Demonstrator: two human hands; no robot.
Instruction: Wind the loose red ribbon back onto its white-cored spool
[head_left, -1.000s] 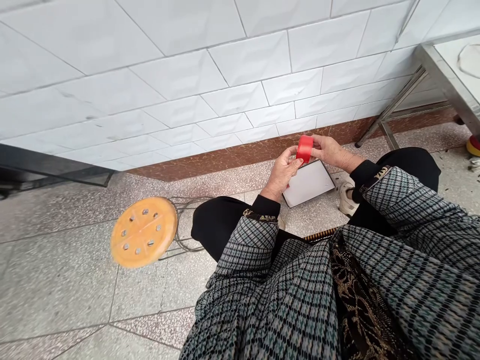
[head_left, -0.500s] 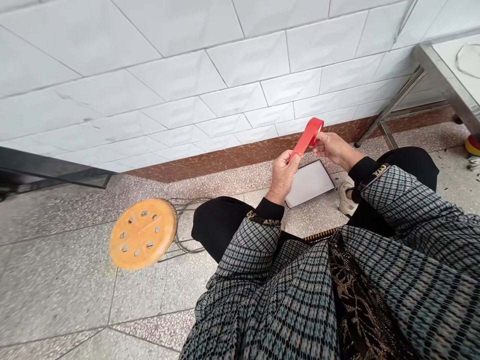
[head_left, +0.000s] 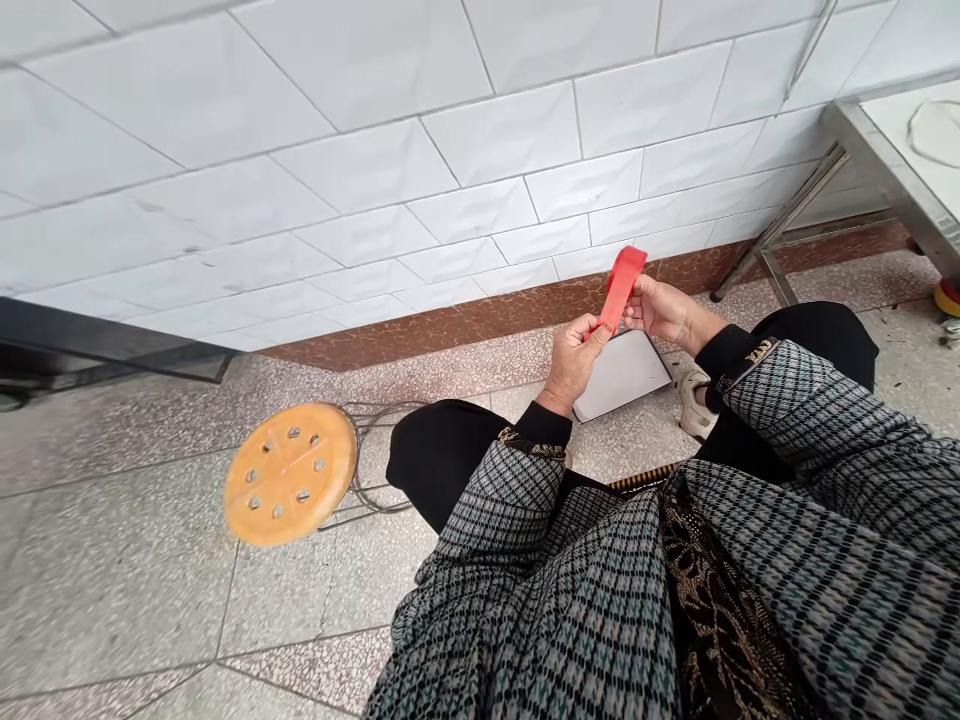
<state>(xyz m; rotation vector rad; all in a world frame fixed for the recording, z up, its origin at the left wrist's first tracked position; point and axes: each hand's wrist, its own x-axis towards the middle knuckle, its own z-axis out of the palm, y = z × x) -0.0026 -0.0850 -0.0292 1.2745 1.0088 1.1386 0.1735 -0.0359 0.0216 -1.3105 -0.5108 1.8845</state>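
Observation:
Between my two hands is a roll of red tape, with a strip of it pulled out toward the left. My left hand pinches the strip's end between thumb and fingers. The roll itself is held by my right hand, whose fingers curl round its right side and partly hide it. Below the hands, a flat white board with a dark edge lies on the floor.
An orange round stool with holes in its seat stands at the left. A metal-framed table is at the right, by the white tiled wall. Low at the left is a dark object. My shoe is beside the board.
The stretch of tape between my hands looks shorter and steeper, as my left hand has come slightly closer to the roll. Both hands keep their hold, and the view has shifted slightly.

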